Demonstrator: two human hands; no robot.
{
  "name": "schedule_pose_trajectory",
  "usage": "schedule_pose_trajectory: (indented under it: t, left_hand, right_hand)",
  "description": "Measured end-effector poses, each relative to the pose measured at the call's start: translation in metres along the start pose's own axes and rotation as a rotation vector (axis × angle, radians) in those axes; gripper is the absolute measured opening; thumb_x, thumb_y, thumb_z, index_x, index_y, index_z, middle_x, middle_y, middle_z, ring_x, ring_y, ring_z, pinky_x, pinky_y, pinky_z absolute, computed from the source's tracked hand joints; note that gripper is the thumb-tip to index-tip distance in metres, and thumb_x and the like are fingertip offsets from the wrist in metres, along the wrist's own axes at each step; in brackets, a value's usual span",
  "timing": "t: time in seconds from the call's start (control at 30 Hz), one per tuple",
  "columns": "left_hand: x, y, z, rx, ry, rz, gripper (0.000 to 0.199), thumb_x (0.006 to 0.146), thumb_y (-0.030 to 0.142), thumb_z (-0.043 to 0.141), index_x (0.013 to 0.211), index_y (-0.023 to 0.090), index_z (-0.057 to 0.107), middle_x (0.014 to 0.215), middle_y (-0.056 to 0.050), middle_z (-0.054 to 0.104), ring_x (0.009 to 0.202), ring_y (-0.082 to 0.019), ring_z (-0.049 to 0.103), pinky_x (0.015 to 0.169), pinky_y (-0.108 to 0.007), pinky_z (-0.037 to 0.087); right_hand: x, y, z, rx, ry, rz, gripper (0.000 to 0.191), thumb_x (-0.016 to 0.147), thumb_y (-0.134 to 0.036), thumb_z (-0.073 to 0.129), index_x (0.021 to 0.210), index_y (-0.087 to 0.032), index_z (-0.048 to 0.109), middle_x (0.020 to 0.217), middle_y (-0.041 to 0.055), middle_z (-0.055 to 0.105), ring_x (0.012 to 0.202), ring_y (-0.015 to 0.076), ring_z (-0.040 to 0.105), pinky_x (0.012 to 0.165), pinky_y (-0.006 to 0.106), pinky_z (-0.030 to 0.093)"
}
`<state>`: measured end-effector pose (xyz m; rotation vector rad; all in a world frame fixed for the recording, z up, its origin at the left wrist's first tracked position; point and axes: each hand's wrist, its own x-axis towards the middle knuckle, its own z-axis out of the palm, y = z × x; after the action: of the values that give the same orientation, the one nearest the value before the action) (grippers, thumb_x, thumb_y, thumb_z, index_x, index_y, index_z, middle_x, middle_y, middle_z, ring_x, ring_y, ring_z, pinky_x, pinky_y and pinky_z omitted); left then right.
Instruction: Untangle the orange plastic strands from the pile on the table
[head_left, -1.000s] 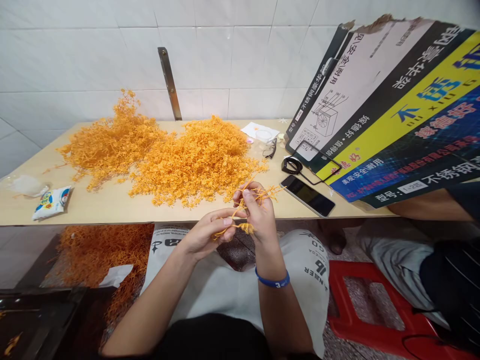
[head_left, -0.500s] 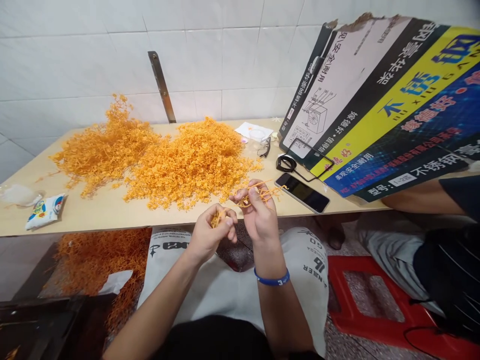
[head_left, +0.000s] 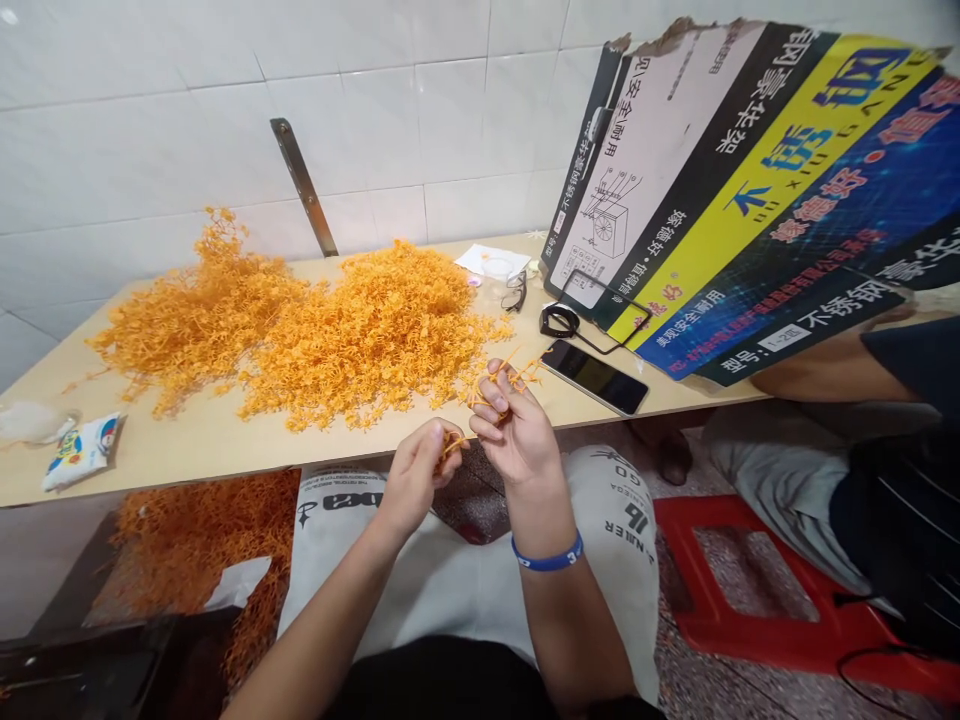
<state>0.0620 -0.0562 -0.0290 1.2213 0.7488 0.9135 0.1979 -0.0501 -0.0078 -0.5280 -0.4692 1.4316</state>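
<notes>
Two hands had drawn slightly apart just above the table (head_left: pixel 180 450), each pinching orange strands: the left hand (head_left: pixel 414 475) gripped only a few short orange strands (head_left: pixel 452 445), fewer than a moment earlier, and the right hand (head_left: pixel 519 436), wearing a blue wristband (head_left: pixel 547 558), held a loose tangle of strands (head_left: pixel 511 382). Two large heaps of matching strands (head_left: pixel 375 335) lay on the table beyond, near a smartphone (head_left: pixel 594 378).

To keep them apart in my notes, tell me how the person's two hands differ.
The right hand wears a blue wristband, while the left hand has a bare wrist. The right hand holds a larger bunch of orange strands, the left only a few strands. The right hand also sits higher over the table than the left. Both hands grip strands in their fingers.
</notes>
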Motion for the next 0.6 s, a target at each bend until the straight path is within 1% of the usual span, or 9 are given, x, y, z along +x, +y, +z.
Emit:
schedule_pose_trajectory:
  t: [0.07,0.13,0.17,0.23,0.3,0.33,0.4,0.5,0.6]
  left_hand:
    - [0.003,0.0,-0.002,0.093,0.091,0.0,0.047,0.088,0.06,0.048,0.073,0.016,0.054,0.055,0.004,0.039,0.047,-0.007,0.029,0.046,-0.022,0.02]
    - [0.003,0.003,-0.007,0.192,0.088,-0.017,0.042,0.087,0.055,0.053,0.072,0.016,0.055,0.058,0.003,0.043,0.049,-0.008,0.035,0.048,-0.022,0.026]
    - [0.003,0.004,-0.009,0.221,0.048,-0.032,0.039,0.087,0.053,0.055,0.075,0.016,0.056,0.059,0.003,0.045,0.051,-0.009,0.038,0.05,-0.022,0.03]
    - [0.001,0.007,-0.012,0.216,-0.091,-0.07,0.031,0.085,0.047,0.059,0.082,0.017,0.057,0.064,0.002,0.049,0.057,-0.011,0.045,0.057,-0.023,0.036]
    - [-0.001,0.008,-0.011,0.157,-0.225,-0.103,0.025,0.084,0.043,0.06,0.081,0.018,0.055,0.069,0.001,0.053,0.063,-0.012,0.048,0.061,-0.024,0.038]
    - [-0.002,0.008,-0.009,0.146,-0.246,-0.11,0.025,0.084,0.042,0.059,0.079,0.018,0.053,0.07,0.0,0.054,0.064,-0.013,0.048,0.061,-0.024,0.038]
    - [-0.002,0.006,-0.004,0.206,-0.2,-0.089,0.027,0.086,0.043,0.054,0.072,0.019,0.051,0.066,0.0,0.052,0.062,-0.013,0.046,0.06,-0.024,0.037]
    - [-0.002,-0.002,0.001,0.41,-0.099,0.008,0.036,0.091,0.045,0.045,0.069,0.018,0.052,0.061,0.001,0.047,0.059,-0.013,0.041,0.057,-0.025,0.032]
    - [-0.002,-0.016,-0.001,0.58,-0.073,0.126,0.046,0.096,0.047,0.035,0.062,0.017,0.046,0.057,0.002,0.041,0.055,-0.011,0.034,0.056,-0.026,0.027]
  right_hand:
    - [-0.003,-0.001,0.003,0.002,0.018,-0.006,0.027,0.075,-0.032,0.072,0.084,-0.025,0.048,0.055,-0.0097,0.029,0.043,0.0064,0.023,0.036,0.014,0.022]
    - [-0.006,-0.002,0.006,-0.031,0.009,-0.008,0.031,0.073,-0.03,0.074,0.084,-0.024,0.046,0.054,-0.0102,0.031,0.044,0.0058,0.025,0.037,0.013,0.022]
    - [-0.007,-0.003,0.007,-0.055,-0.005,-0.003,0.031,0.073,-0.03,0.074,0.083,-0.023,0.046,0.053,-0.0103,0.032,0.044,0.0056,0.025,0.037,0.012,0.021]
    - [-0.01,-0.004,0.009,-0.098,-0.039,0.022,0.031,0.073,-0.031,0.074,0.083,-0.023,0.045,0.052,-0.0107,0.032,0.044,0.0053,0.024,0.037,0.012,0.018]
    - [-0.012,-0.006,0.01,-0.12,-0.066,0.063,0.032,0.073,-0.032,0.073,0.084,-0.023,0.045,0.051,-0.011,0.033,0.043,0.0049,0.022,0.037,0.013,0.015]
    - [-0.013,-0.007,0.01,-0.124,-0.076,0.082,0.032,0.073,-0.032,0.073,0.084,-0.023,0.045,0.05,-0.0112,0.033,0.042,0.0047,0.02,0.037,0.013,0.014]
    - [-0.015,-0.008,0.011,-0.135,-0.098,0.106,0.033,0.073,-0.034,0.073,0.084,-0.023,0.045,0.049,-0.0115,0.034,0.042,0.0041,0.018,0.037,0.013,0.012]
    - [-0.017,-0.011,0.012,-0.145,-0.102,0.092,0.032,0.073,-0.035,0.074,0.083,-0.021,0.046,0.048,-0.0114,0.036,0.042,0.0035,0.018,0.038,0.013,0.013]
    - [-0.018,-0.012,0.013,-0.141,-0.074,0.073,0.033,0.072,-0.034,0.075,0.083,-0.021,0.046,0.049,-0.011,0.037,0.043,0.0036,0.02,0.039,0.013,0.015]
